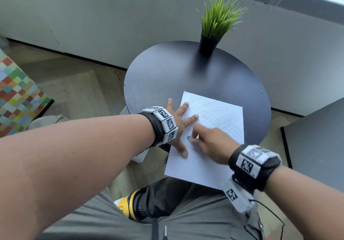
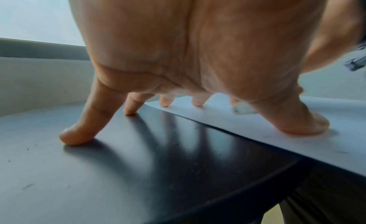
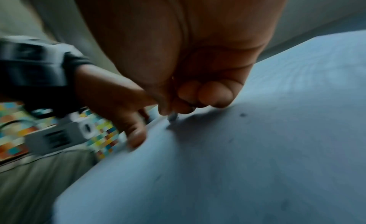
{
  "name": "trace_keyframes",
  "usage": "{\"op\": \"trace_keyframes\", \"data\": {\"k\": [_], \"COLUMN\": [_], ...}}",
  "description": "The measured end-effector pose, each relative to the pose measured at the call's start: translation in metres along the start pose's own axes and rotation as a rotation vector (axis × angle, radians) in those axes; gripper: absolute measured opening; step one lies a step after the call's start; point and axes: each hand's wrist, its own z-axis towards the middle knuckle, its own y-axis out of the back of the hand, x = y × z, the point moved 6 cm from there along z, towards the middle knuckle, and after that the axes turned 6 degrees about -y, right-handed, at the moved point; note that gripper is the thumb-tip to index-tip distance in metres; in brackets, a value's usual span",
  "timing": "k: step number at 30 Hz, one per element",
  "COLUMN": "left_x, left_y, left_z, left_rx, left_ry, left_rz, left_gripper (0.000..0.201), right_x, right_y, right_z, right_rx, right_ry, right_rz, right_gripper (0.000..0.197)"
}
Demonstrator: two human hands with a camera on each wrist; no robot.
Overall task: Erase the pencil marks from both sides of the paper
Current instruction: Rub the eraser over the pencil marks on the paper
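Observation:
A white paper point(image 1: 201, 163) lies on the round black table point(image 1: 163, 76), its near edge hanging over the rim. Grey pencil hatching point(image 1: 217, 115) covers its far half. My left hand point(image 1: 178, 126) is spread flat, its thumb and two fingers pressing the paper's left edge point(image 2: 257, 128), the other fingertips point(image 2: 77, 138) on the table. My right hand point(image 1: 208, 141) pinches a small grey-white eraser point(image 1: 189, 138) whose tip touches the sheet near the left thumb. The right wrist view is blurred; the eraser point(image 3: 172, 117) shows below curled fingers on the paper point(image 3: 237, 164).
A black pot of green artificial grass point(image 1: 214, 29) stands at the table's far edge. A second dark tabletop point(image 1: 316, 146) is at the right. A multicoloured checked cushion point(image 1: 16, 94) is at the left. My knees are under the paper's near edge.

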Motion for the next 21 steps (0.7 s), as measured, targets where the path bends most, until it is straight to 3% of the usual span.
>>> {"op": "trace_keyframes", "data": {"k": [2, 5, 7, 12, 16, 21], "left_x": [0.000, 0.000, 0.001, 0.004, 0.003, 0.007], "left_y": [0.002, 0.000, -0.002, -0.002, 0.000, 0.004], "left_z": [0.000, 0.002, 0.004, 0.008, 0.011, 0.015], "left_rx": [0.003, 0.007, 0.011, 0.019, 0.023, -0.019], "left_ry": [-0.013, -0.011, -0.004, -0.007, 0.000, 0.015], "left_rz": [0.012, -0.006, -0.014, -0.006, -0.006, -0.035], "left_gripper": [0.132, 0.133, 0.134, 0.135, 0.131, 0.126], "right_x": [0.001, -0.033, -0.037, -0.001, -0.046, -0.047], "right_y": [-0.004, 0.029, 0.034, -0.002, 0.035, 0.037], "right_z": [-0.002, 0.015, 0.014, -0.006, 0.016, 0.024], "right_rx": [0.036, -0.135, -0.199, -0.007, -0.158, -0.147], "right_ry": [0.017, -0.192, -0.222, -0.012, -0.238, -0.277], "right_rz": [-0.008, 0.123, 0.144, -0.005, 0.130, 0.014], "right_gripper": [0.018, 0.022, 0.020, 0.018, 0.022, 0.021]}}
